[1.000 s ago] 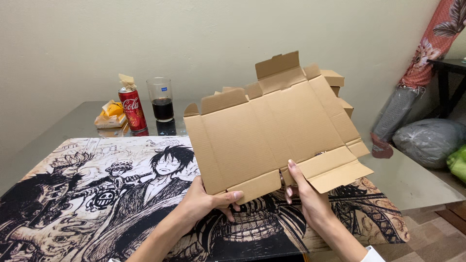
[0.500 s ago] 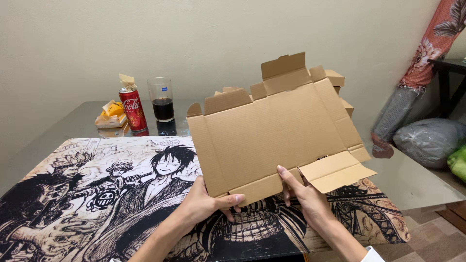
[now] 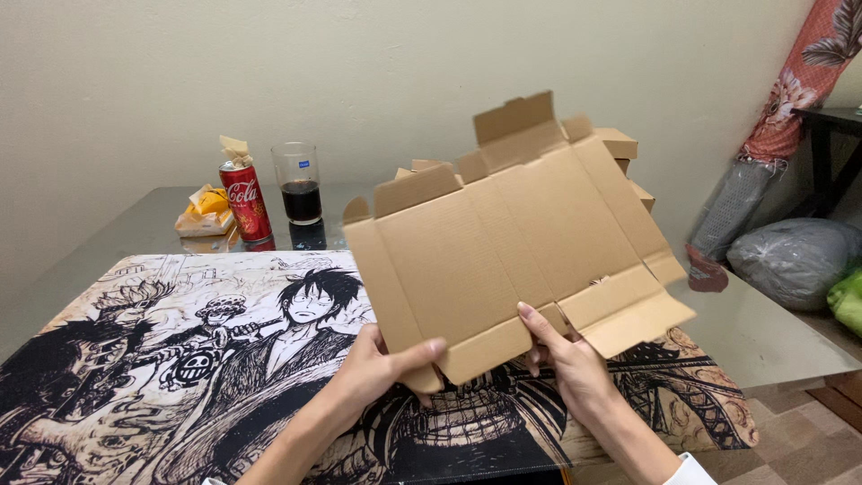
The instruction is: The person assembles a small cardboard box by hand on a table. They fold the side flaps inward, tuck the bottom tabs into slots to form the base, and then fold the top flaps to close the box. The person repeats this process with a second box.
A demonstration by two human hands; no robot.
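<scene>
Flat cardboard blank (image 3: pixel 516 247) was held tilted above printed mat (image 3: pixel 180 359). Left hand (image 3: pixel 382 368) pinched lower edge, thumb on top. Right hand (image 3: pixel 566 359) gripped bottom flap, fingers half curled. Looked light, stiff, creased; edges best hold.

This is looking like a room in a home. A glass-topped bench (image 3: pixel 763 332) is standing against a plain cream wall (image 3: pixel 359 72), and a printed comic-art mat (image 3: pixel 180 359) is covering most of it. A red drink can (image 3: pixel 246 201), a glass of dark drink (image 3: pixel 300 182) and a snack wrapper (image 3: pixel 205 209) are sitting there. A flowered curtain (image 3: pixel 804 81) is hanging at the right, above stuffed bags (image 3: pixel 795 260) on the floor.
</scene>
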